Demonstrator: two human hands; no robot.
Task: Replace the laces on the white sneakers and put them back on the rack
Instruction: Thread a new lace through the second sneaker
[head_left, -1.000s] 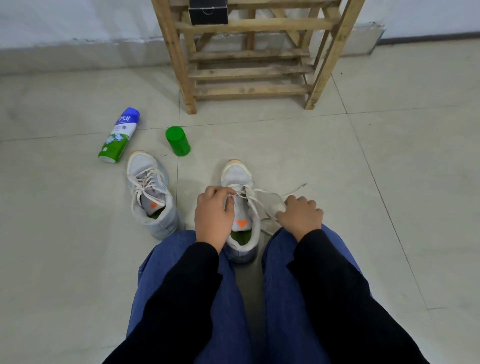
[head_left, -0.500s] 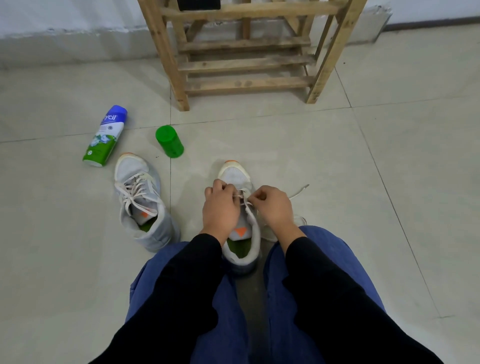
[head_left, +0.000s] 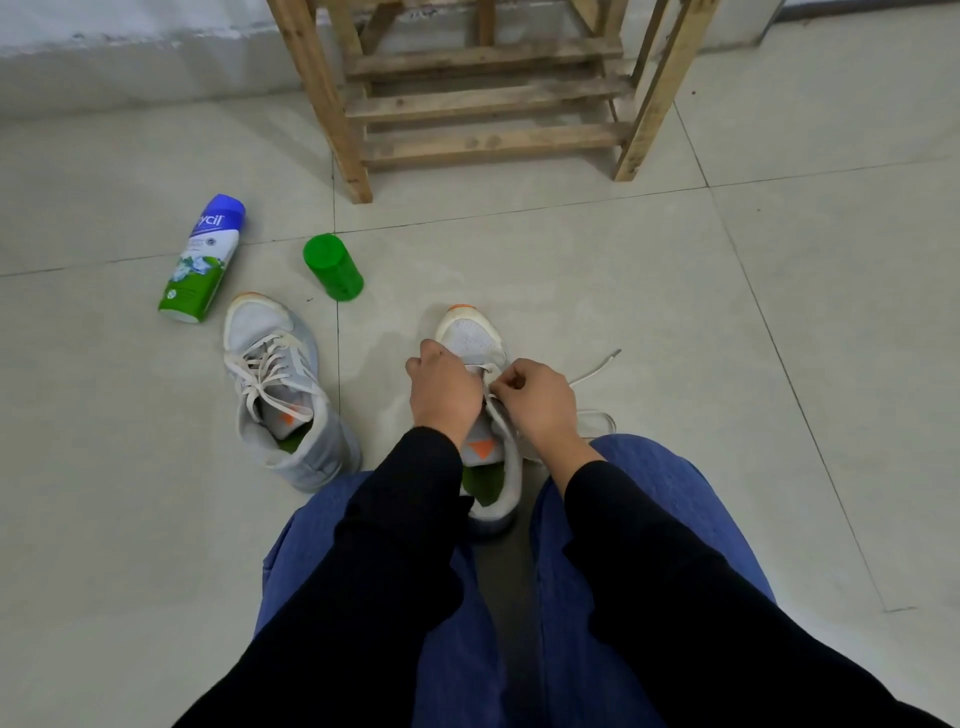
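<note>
Left of the near sneaker (head_left: 475, 338), its mate (head_left: 283, 395) sits laced. Left hand (head_left: 441, 389) and right hand (head_left: 540, 400) pinch the lace (head_left: 592, 370) closed mid-threading; racking on the rack (head_left: 488, 98) remains.

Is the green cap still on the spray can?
No, the green cap lies on the floor apart from the spray can, near the left sneaker.

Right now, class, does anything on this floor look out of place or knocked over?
Yes: the spray can lies on its side beside the laced sneaker, and its green cap sits apart from it.
</note>
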